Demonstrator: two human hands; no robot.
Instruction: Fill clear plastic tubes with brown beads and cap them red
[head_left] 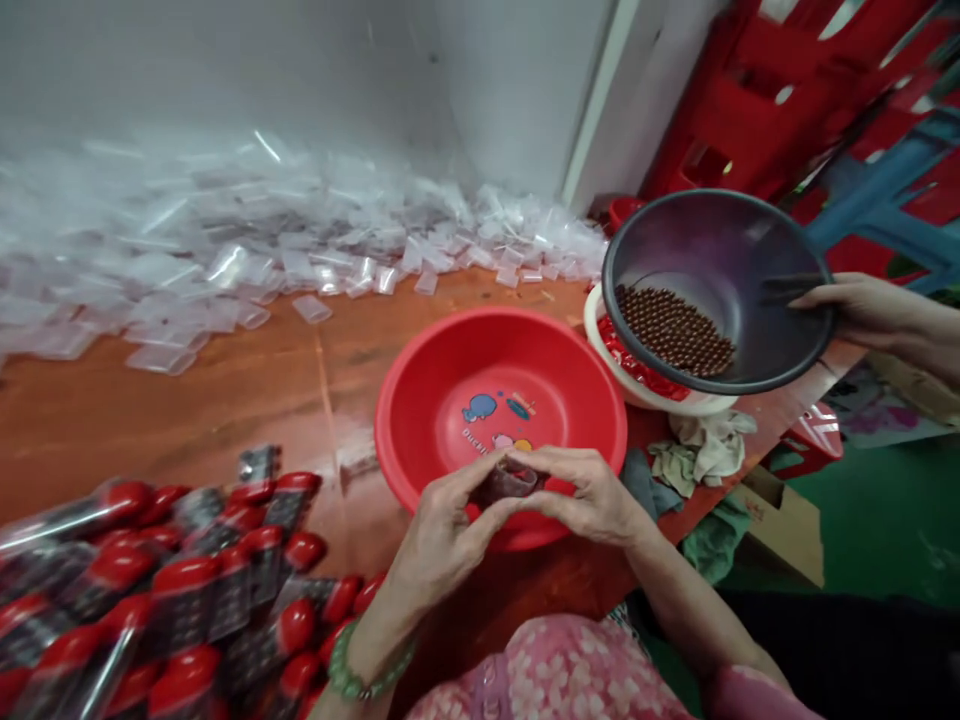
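Over the near rim of a red plastic basin, my left hand and my right hand meet around one small, dark plastic container. Thumbs and fingers of both are closed on it from either side. A bit of red shows at its top, but the fingers cover most of it. The basin below has a printed cartoon on its floor. Left of my hands lies a heap of clear plastic containers with red caps and dark contents.
Another person's hand grips a dark grey bowl with small brown balls, tilted above a white bowl of red pieces. Clear plastic pieces pile along the wall. Crumpled cloths lie at right, near a cardboard box.
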